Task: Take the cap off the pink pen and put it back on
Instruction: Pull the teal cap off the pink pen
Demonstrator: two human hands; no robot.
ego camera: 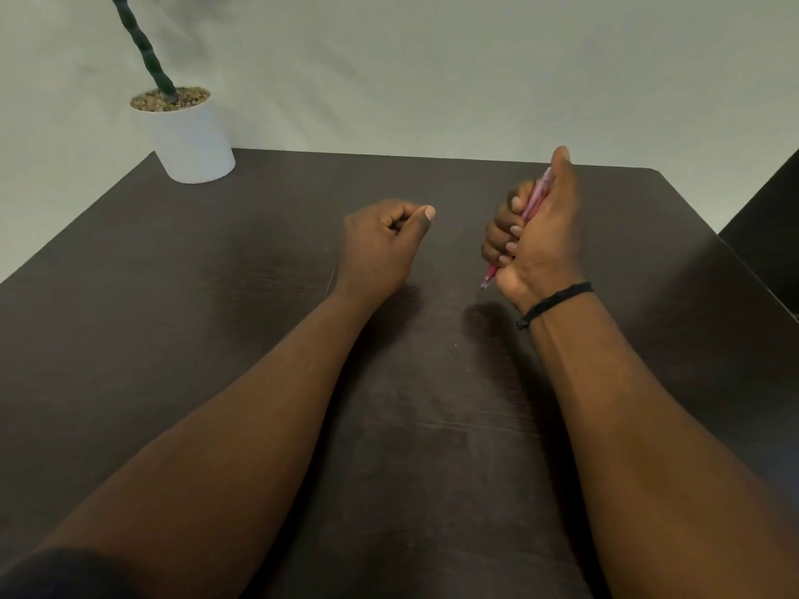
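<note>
My right hand (538,235) is closed in a fist around the pink pen (532,206), held a little above the dark table (216,322) on the right side. The pen slants, with its pointed tip (484,285) sticking out below the fist towards me and its pale pink upper end beside my raised thumb. My left hand (382,242) rests on the table about a hand's width to the left, fingers curled in and thumb lying along them. Nothing shows inside it. I cannot make out a separate cap anywhere.
A white pot (190,138) with pebbles and a dark twisted stem stands at the table's far left corner. A dark piece of furniture (769,218) sits past the right edge. A pale wall runs behind the table's far edge.
</note>
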